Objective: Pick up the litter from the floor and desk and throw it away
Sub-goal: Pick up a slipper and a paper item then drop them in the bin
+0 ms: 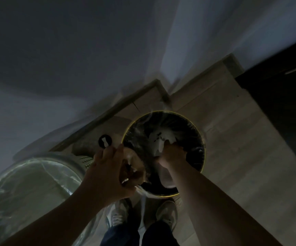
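A round black bin point(199, 139) with a yellow rim and a clear liner stands on the floor right in front of my feet. My right hand point(173, 154) is inside its mouth, gripping white crumpled paper point(161, 139) and a pale wrapper. My left hand point(111, 167) hovers over the bin's left rim, its fingers curled round a bundle of brownish crumpled litter point(132, 167). The scene is dim and blurred, so the litter's exact kind is unclear.
A larger pale bin point(28, 183) with a clear liner stands at the left. A small black round object point(105, 141) lies on the floor beside the black bin. White walls meet in a corner behind; dark furniture point(285, 96) stands at the right.
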{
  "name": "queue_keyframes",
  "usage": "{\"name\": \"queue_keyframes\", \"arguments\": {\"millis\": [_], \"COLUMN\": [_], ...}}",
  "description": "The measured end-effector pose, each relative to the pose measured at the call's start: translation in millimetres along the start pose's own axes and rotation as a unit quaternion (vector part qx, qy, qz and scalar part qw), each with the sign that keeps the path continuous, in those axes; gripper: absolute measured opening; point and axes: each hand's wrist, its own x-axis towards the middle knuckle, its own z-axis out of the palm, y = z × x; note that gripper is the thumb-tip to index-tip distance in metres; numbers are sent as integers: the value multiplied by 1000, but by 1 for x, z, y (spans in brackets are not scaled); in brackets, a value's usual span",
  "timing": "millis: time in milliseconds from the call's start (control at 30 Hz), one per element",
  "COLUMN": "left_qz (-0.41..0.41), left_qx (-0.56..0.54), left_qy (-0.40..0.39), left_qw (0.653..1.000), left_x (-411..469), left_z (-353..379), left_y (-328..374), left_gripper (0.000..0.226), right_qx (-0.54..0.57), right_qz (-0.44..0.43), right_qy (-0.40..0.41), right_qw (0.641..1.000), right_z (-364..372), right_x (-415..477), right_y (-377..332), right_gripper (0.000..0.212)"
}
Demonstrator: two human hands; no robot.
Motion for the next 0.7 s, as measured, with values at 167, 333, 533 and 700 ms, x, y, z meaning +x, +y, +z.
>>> {"name": "queue_keyframes", "arguments": {"millis": [167,333,533,700], "left_qz": [-1,-24,-5,-38], "left_qx": [-7,-13,-50,-84], "left_qy": [28,-16,-2,-17], "left_qw": [1000,999,999,996], "left_x": [2,5,25,51], "left_z": [2,-11,-30,-26], "left_y": [0,11,48,78], "left_gripper": [103,114,111,105], "right_qx": [19,5,55,127], "right_qz": [-76,-143,-185,-167], "right_qy": [22,80,155,175], "right_qw": [997,986,969,962], "right_z": [4,-9,-33,-40], "right_x": [4,-28,-82,-101], "right_y": [14,34,71,105], "right_gripper": [77,59,46,53]}}
